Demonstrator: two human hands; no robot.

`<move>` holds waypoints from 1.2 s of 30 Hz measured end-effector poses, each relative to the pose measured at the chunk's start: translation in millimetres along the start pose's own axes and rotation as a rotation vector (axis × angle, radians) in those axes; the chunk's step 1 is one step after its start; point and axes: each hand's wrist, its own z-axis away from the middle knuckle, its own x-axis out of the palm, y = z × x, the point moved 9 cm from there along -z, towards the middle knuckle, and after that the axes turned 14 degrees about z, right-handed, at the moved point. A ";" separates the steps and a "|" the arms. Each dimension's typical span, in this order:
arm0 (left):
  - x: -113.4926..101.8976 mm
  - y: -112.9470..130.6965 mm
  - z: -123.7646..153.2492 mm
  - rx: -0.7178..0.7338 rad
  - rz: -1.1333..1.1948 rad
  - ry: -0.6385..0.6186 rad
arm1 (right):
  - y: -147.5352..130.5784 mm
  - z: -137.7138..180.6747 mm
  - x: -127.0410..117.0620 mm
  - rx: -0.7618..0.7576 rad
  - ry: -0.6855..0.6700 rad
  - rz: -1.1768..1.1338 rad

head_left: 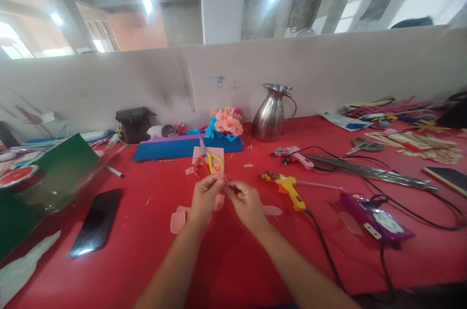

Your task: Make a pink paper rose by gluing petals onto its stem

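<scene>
Between my two hands is a small peach paper flower (218,171), held up over the red table. My left hand (206,198) pinches its base between thumb and fingers. The fingertips of my right hand (245,202) are closed together against the flower's lower right side; whether they grip the same piece is partly hidden. Just behind the flower lie scissors (212,158) with yellow and red handles, resting on a pink paper sheet (199,153). Cut pink paper pieces (178,221) are scattered around my wrists, with a petal-shaped piece (272,210) to the right.
Right of my hands lie a yellow glue gun (292,191), a pink glue gun (297,157) and a purple power strip (377,219) with trailing cords. Behind stand a steel jug (269,113), a peach flower bunch (228,122) and a blue board (175,147). A phone (97,221) lies left.
</scene>
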 end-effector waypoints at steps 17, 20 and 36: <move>-4.1 8.4 -1.3 0.046 -0.101 -0.056 | -5.7 0.7 -9.6 -0.140 0.099 0.068; -20.8 17.7 -5.1 0.098 -0.102 0.091 | -1.6 2.2 -16.0 -0.050 0.136 0.065; -63.9 72.8 -0.8 0.455 0.028 0.389 | -26.5 13.8 34.9 -0.318 -0.318 0.568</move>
